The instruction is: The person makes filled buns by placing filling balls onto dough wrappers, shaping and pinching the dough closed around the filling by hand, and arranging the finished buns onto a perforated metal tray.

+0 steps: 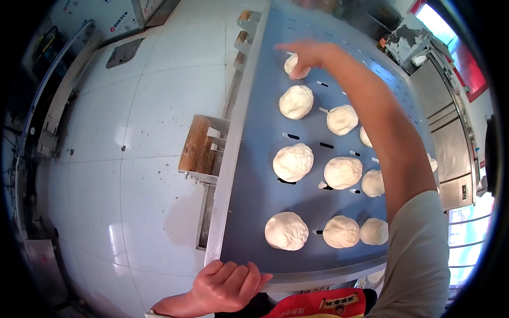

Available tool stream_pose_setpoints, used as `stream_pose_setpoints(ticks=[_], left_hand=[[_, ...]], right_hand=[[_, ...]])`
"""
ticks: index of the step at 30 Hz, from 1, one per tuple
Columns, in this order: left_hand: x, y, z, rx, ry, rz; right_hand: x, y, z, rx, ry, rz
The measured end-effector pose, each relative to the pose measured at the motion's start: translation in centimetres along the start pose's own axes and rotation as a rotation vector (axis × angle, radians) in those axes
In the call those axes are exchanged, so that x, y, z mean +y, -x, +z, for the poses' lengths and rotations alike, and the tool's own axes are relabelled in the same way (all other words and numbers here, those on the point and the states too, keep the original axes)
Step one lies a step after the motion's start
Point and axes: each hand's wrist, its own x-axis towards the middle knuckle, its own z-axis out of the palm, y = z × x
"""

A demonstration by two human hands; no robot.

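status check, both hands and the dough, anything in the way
Left hand curled at near edge of table, nothing visible in it. Right hand at far dough ball, blurred, grip unclear. Right forearm partly hides some other balls.

My left hand and right hand are bare. My right sleeve is loose, plain greyish cloth, and my red top carries pale lettering and a dark, gold-toned badge.
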Motion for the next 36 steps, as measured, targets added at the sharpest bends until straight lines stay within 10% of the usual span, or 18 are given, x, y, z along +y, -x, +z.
stream_pose_setpoints(ticks=[5,23,26,36], left_hand=[[0.1,0.2,0.1,0.005,0.003,-0.004],[0.0,0.0,0.1,-0.001,0.024,0.000],[0.5,0.1,-0.1,-0.024,0.039,-0.034],[2.3,0.3,0.3,0.050,0.028,-0.087]], right_hand=[[2.8,1.4,-3.7,0.162,-0.516,0.302],[-3.0,1.2,-0.5,-0.057,-0.299,0.267],[-2.5,3.6,-2.0,0.288,-0.467,0.279],[-3.9,40.2,-0.6,0.447,-1.216,0.093]])
